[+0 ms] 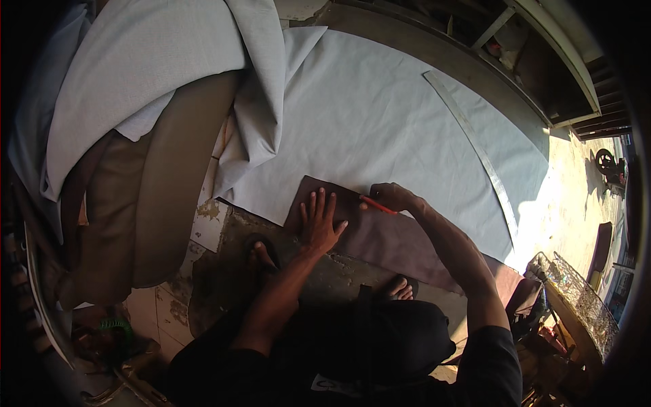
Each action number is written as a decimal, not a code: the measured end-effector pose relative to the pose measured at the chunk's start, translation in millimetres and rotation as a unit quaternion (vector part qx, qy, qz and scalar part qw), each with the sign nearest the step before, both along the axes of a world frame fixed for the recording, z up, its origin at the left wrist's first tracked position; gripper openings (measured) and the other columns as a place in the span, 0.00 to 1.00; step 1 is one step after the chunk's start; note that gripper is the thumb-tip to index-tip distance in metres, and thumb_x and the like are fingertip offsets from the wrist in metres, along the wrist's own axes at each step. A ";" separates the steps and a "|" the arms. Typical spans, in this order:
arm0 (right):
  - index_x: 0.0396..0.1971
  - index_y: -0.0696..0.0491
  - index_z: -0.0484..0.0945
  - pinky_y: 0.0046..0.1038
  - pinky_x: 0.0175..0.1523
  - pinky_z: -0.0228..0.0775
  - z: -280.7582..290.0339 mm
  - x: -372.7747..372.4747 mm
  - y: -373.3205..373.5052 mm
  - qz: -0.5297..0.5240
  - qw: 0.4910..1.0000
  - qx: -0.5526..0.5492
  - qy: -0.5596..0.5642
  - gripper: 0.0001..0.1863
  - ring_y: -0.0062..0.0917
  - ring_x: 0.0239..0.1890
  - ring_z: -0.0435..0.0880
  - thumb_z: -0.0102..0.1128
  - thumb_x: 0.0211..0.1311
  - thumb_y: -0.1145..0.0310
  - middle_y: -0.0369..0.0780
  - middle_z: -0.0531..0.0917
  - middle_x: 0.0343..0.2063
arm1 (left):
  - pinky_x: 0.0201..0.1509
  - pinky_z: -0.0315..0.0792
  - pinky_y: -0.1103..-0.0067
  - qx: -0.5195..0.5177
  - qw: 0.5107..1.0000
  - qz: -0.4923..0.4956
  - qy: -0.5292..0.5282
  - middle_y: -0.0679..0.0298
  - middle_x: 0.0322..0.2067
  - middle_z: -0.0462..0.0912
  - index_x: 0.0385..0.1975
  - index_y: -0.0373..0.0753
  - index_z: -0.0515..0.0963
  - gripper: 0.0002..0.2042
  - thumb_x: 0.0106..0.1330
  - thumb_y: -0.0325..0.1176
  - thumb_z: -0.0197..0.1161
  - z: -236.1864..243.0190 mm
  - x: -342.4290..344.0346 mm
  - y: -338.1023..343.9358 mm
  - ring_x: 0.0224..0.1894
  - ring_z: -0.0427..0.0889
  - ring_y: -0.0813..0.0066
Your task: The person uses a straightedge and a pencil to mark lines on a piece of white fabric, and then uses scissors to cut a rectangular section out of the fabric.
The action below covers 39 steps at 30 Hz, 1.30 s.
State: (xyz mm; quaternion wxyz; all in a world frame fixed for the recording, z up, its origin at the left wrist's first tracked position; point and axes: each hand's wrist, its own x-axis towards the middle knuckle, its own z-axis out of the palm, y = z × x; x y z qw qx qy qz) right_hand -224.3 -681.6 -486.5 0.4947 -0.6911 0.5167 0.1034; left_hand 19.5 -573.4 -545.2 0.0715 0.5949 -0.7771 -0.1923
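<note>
A large light grey-blue sheet [352, 108] lies spread over the floor, like the fabric back of upholstery material. Along its near edge runs a dark maroon, leather-like strip [400, 244], which may be the same material folded over. My left hand [321, 220] presses flat on the strip's left part, fingers spread. To its right, my right hand [393, 198] is closed around a slim red-orange tool [378, 205] at the border of maroon and grey. The tool's working end is hidden, so its kind is unclear. A long pale straightedge [475, 146] lies across the sheet's right side.
Draped grey and brown material [169, 183] is heaped at the left. A metal-framed rack [556, 68] stands at the far right. Sunlit ground lies at the right, with a wheel [605, 161] beyond. A wire-mesh item [576, 298] is at the near right. My sandalled feet [401, 288] are close to the strip.
</note>
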 end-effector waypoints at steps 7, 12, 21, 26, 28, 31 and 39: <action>0.39 0.58 0.82 0.41 0.46 0.76 -15.9 12.6 -3.8 0.000 0.999 -0.045 -0.003 0.42 0.45 0.42 0.86 0.56 0.57 0.26 0.51 0.86 0.36 | 0.73 0.42 0.39 -0.014 1.000 -0.017 0.012 0.45 0.75 0.45 0.74 0.40 0.54 0.42 0.65 0.54 0.64 0.8 -2.4 -2.7 0.77 0.44 0.40; 0.38 0.61 0.81 0.42 0.46 0.76 -14.6 21.9 -18.9 0.058 0.998 -0.024 0.022 0.46 0.47 0.44 0.85 0.55 0.56 0.24 0.53 0.85 0.38 | 0.72 0.42 0.38 -0.002 1.000 -0.013 0.001 0.44 0.75 0.45 0.74 0.40 0.54 0.43 0.65 0.54 0.64 2.3 -0.9 -6.0 0.77 0.43 0.40; 0.39 0.62 0.81 0.41 0.47 0.75 -15.7 31.7 -21.8 0.021 0.999 -0.024 -0.021 0.47 0.45 0.42 0.85 0.56 0.54 0.23 0.52 0.85 0.35 | 0.73 0.41 0.39 0.006 1.000 -0.006 -0.001 0.46 0.75 0.45 0.74 0.44 0.55 0.42 0.64 0.54 0.64 -1.1 -1.0 0.5 0.77 0.43 0.42; 0.38 0.61 0.82 0.41 0.46 0.75 -23.6 50.0 -26.7 0.026 0.999 -0.038 -0.020 0.47 0.44 0.42 0.86 0.57 0.54 0.23 0.51 0.85 0.35 | 0.72 0.42 0.37 -0.004 1.000 -0.016 0.009 0.43 0.75 0.46 0.75 0.43 0.52 0.43 0.65 0.54 0.63 -0.1 -2.0 -4.5 0.76 0.44 0.38; 0.38 0.62 0.82 0.41 0.46 0.75 -25.8 48.2 -27.4 0.016 0.998 -0.059 -0.029 0.47 0.44 0.42 0.86 0.56 0.54 0.22 0.52 0.85 0.35 | 0.72 0.42 0.37 -0.006 1.000 -0.016 0.006 0.43 0.74 0.47 0.75 0.43 0.51 0.43 0.65 0.54 0.64 0.4 -3.5 -3.8 0.76 0.45 0.38; 0.37 0.63 0.81 0.41 0.47 0.75 -21.5 47.9 -32.0 0.040 0.997 -0.051 -0.045 0.49 0.46 0.42 0.86 0.53 0.55 0.21 0.53 0.85 0.36 | 0.72 0.43 0.37 -0.020 1.000 -0.016 0.006 0.44 0.74 0.48 0.75 0.44 0.51 0.43 0.64 0.53 0.65 -1.2 -5.5 -3.9 0.76 0.46 0.37; 0.39 0.61 0.81 0.43 0.48 0.75 -30.4 69.0 -37.1 0.046 0.996 -0.071 -0.033 0.46 0.47 0.44 0.84 0.51 0.58 0.24 0.53 0.85 0.36 | 0.72 0.43 0.37 -0.001 1.000 -0.012 0.008 0.46 0.74 0.49 0.76 0.45 0.49 0.44 0.65 0.53 0.64 0.7 -2.4 -0.6 0.76 0.46 0.37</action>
